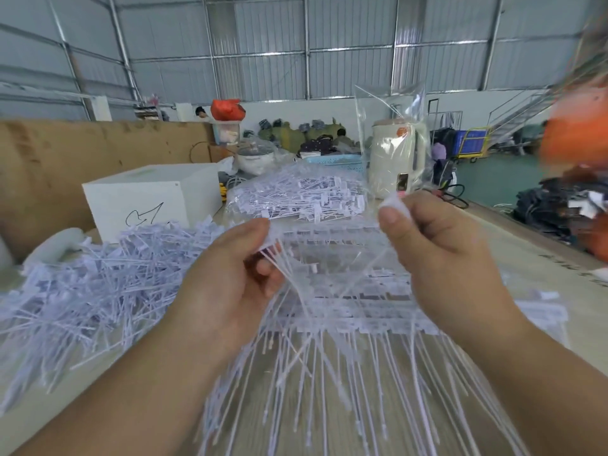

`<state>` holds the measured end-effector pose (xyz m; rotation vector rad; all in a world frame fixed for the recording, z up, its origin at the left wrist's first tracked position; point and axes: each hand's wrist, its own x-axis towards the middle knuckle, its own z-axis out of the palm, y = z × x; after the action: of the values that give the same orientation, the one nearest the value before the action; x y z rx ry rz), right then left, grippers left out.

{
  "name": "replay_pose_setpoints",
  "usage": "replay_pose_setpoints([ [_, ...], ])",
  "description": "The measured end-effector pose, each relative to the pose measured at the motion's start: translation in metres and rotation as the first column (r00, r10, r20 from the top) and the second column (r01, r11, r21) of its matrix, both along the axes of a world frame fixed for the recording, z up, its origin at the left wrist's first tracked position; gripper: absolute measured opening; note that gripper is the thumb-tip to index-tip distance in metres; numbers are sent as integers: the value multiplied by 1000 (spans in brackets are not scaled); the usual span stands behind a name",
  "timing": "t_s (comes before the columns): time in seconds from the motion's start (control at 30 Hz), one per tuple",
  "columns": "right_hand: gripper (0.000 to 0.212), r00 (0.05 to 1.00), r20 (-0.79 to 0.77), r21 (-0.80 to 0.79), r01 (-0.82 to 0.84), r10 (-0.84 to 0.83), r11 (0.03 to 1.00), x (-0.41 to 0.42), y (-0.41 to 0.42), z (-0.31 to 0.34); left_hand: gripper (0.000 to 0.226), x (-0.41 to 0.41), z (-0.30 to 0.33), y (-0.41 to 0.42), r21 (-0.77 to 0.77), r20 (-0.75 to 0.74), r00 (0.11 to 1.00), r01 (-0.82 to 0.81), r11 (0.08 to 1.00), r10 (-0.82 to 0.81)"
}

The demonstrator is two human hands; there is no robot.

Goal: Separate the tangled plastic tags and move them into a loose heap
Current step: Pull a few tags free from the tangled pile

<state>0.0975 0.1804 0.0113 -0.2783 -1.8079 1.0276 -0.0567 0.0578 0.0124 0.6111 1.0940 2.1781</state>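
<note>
Both hands are raised over the wooden table (513, 255). My left hand (230, 274) grips a bunch of thin white plastic tags (289, 274) by their strands. My right hand (437, 238) pinches the flat head of a tag (394, 204) between thumb and fingers, apart from the bunch. Below the hands hangs and lies a tangled batch of tags (329, 373) in rows, strands pointing toward me. A loose heap of separated tags (98, 284) covers the table at the left. Another bundle of tags in clear plastic (296, 195) lies farther back.
A white box (144, 195) stands behind the heap, beside a brown cardboard wall (65, 159). A cream kettle (398, 159) under a clear plastic bag (391, 120) stands at the back right. Dark clothing (552, 205) and an orange blur (575, 133) are at the right edge.
</note>
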Motion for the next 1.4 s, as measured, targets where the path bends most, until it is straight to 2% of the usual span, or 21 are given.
replay_pose_setpoints([
  [0.03, 31, 991, 62, -24, -115, 116, 993, -1, -3, -1, 6, 2, -1, 1, -32, -116, 993, 28, 999, -32],
  [0.1, 35, 928, 236, -6, -295, 288, 956, -6, -10, -7, 18, 12, -5, 1, -100, -315, 944, 72, 992, -100],
  [0.2, 44, 896, 347, 137, -341, 277, 930, -12, -11, -16, 16, 19, -10, 2, -153, -472, 872, 62, 986, -128],
  [0.33, 50, 900, 410, 211, -255, 151, 944, -11, -11, -18, 24, 20, -11, 0, -158, -473, 866, 98, 983, -162],
  [0.43, 41, 861, 495, 278, -284, 117, 918, -11, -14, -16, 26, 21, -11, 1, -180, -493, 854, 87, 980, -166],
  [0.53, 24, 836, 499, 126, -328, 226, 936, -6, -11, -7, 18, 17, -14, 4, -165, -418, 903, 32, 986, -100],
  [0.6, 21, 832, 505, 95, -318, 230, 943, -2, -9, -1, 17, 15, -15, 5, -161, -398, 916, -10, 987, -56],
  [0.7, 26, 773, 632, 232, -261, 58, 937, 1, -4, 1, 22, 16, -15, 5, -140, -390, 920, -19, 990, -38],
  [0.77, 30, 752, 659, 235, -227, 17, 945, 2, -2, 1, 23, 17, -15, 6, -128, -391, 920, -31, 991, -22],
  [0.83, 34, 787, 617, 232, -200, 14, 952, 1, -3, 0, 18, 18, -15, 6, -88, -357, 934, -35, 995, 2],
  [0.97, 35, 873, 484, 306, -107, -58, 946, -7, -16, -2, 11, 25, -12, 9, 22, -193, 979, -56, 998, 59],
  [1.03, 39, 947, 301, 228, 41, -110, 973, -8, -14, -1, 9, 19, -10, 8, 19, -107, 989, -97, 995, 99],
  [1.1, 44, 978, 111, 144, 160, -177, 977, -1, -3, 7, 10, 8, -8, 4, -10, -96, 984, -149, 989, 148],
  [1.13, 46, 983, 88, 141, 148, -161, 979, 3, 2, 10, 11, 4, -7, 3, -20, -141, 977, -162, 987, 157],
  [1.17, 45, 986, 129, 148, 83, -102, 986, 7, 4, 10, 11, 2, -7, 2, -25, -205, 967, -157, 987, 148],
  [1.2, 41, 975, 220, 150, -19, -15, 988, 8, 3, 8, 12, 3, -7, 2, -31, -273, 955, -133, 991, 119],
  [1.27, 30, 882, 445, 153, -246, 155, 957, 2, -6, -1, 14, 10, -11, 2, -58, -390, 921, -37, 998, 11],
  [1.33, 29, 802, 569, 204, -355, 185, 912, -5, -10, -11, 17, 19, -14, 2, -92, -472, 877, 51, 994, -89],
  [1.4, 36, 797, 585, 237, -343, 148, 909, -7, -7, -16, 22, 22, -17, 3, -124, -519, 847, 59, 990, -116],
])
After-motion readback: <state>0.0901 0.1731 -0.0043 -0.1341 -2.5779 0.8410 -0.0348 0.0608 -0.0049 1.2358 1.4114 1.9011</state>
